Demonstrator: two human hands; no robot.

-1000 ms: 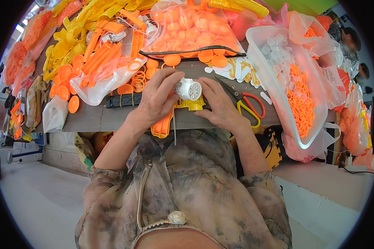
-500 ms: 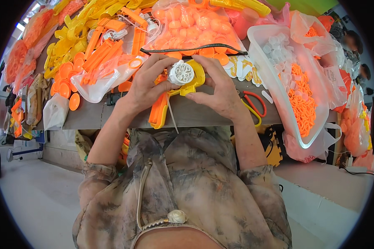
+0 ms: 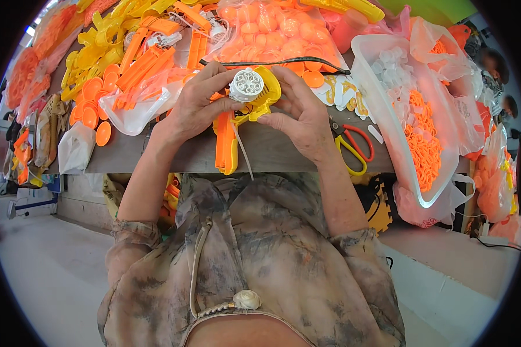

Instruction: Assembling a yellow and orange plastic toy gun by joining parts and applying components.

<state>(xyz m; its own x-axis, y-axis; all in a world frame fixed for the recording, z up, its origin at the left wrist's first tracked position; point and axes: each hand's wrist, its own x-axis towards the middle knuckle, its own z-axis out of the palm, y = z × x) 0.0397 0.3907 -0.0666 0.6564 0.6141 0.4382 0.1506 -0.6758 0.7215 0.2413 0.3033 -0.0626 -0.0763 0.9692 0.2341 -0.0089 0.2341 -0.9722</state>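
My left hand (image 3: 198, 107) is closed, pinching a round white plastic nozzle disc (image 3: 248, 85) with a pattern of holes between thumb and fingers. The disc is just outside the open hollow of a yellow toy-gun shell half (image 3: 272, 87), whose ribbed inside shows. My right hand (image 3: 302, 115) curls round the shell's right side, thumb below and fingers above. An orange piece (image 3: 224, 144) lies along the shell's handle, which points down toward the table edge. A thin pale strip or wire (image 3: 244, 151) hangs beside the handle. My left fingertips are partly hidden behind the disc.
Red-and-yellow-handled scissors (image 3: 356, 147) lie right of my hands. Farther right stands a white tub (image 3: 382, 144) of orange rings and clear caps. Orange discs (image 3: 91, 107) and yellow shells (image 3: 101, 43) pile up at left. A bag of orange balls (image 3: 278, 34) lies behind.
The white disc has moved up and left against the yellow shell and tilted, baring more of the shell's inside. Both hands keep their grip and sit slightly higher in view.
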